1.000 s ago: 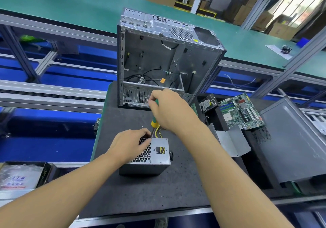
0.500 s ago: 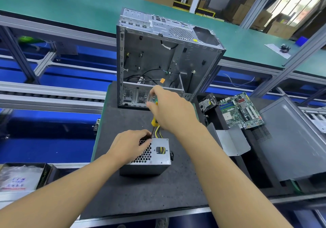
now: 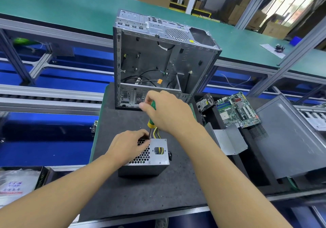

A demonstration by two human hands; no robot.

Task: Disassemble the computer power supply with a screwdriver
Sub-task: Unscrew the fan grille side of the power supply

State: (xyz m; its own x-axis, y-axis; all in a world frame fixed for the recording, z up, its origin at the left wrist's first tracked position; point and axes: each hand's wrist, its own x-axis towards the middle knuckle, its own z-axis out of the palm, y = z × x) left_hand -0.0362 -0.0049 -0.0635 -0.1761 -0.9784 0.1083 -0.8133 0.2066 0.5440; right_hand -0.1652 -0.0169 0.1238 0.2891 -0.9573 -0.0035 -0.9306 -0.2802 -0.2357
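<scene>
Beneath our right hand (image 3: 169,115), which grips the screwdriver (image 3: 151,122) upright, sits the power supply (image 3: 157,158), our left hand (image 3: 127,146) clasping its top.

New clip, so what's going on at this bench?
A person is working on a power supply that sits on a black mat. The left hand holds it at its far top edge. The right hand grips a green-and-yellow screwdriver, held nearly upright, with its shaft running down to that same edge. The cover looks to be still on. An emptied computer case stands behind, and a motherboard lies to the right.
</scene>
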